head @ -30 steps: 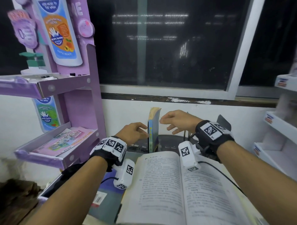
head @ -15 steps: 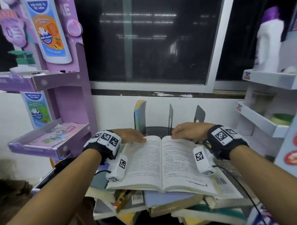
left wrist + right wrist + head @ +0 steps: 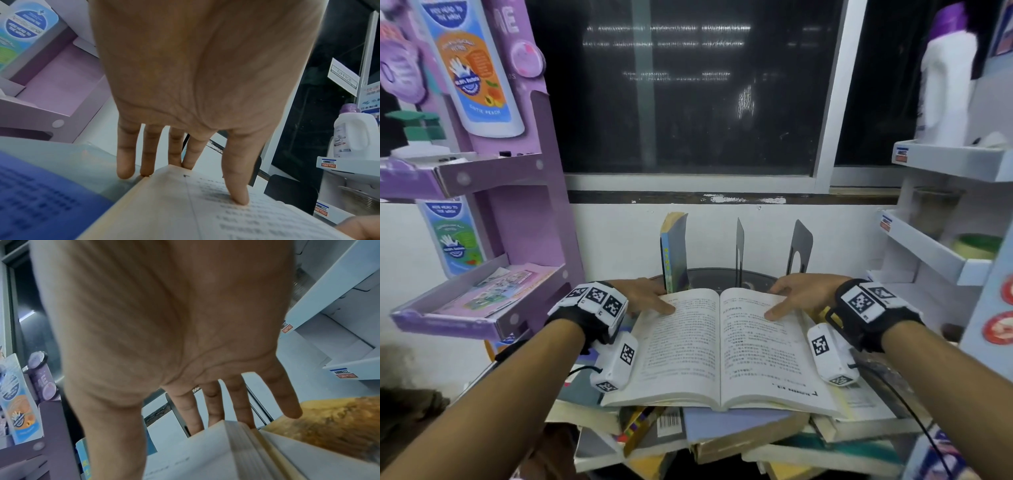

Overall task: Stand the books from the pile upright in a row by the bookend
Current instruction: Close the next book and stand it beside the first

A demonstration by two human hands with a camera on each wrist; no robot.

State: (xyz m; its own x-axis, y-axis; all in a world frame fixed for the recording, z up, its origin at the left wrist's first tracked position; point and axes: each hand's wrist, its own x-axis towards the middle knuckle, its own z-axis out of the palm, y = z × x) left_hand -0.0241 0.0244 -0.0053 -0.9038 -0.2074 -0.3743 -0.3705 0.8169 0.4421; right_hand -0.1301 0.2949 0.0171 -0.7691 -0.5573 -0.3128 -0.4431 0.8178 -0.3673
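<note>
Open book [image 3: 722, 346] atop pile [image 3: 739, 435], both hands' thumbs pressing its pages

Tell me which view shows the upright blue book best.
Head view: the upright blue book stands whole behind the open book, left of two dark bookends. The right wrist view shows only a blue sliver beside the right hand; in the left wrist view I can't pick it out.
</note>
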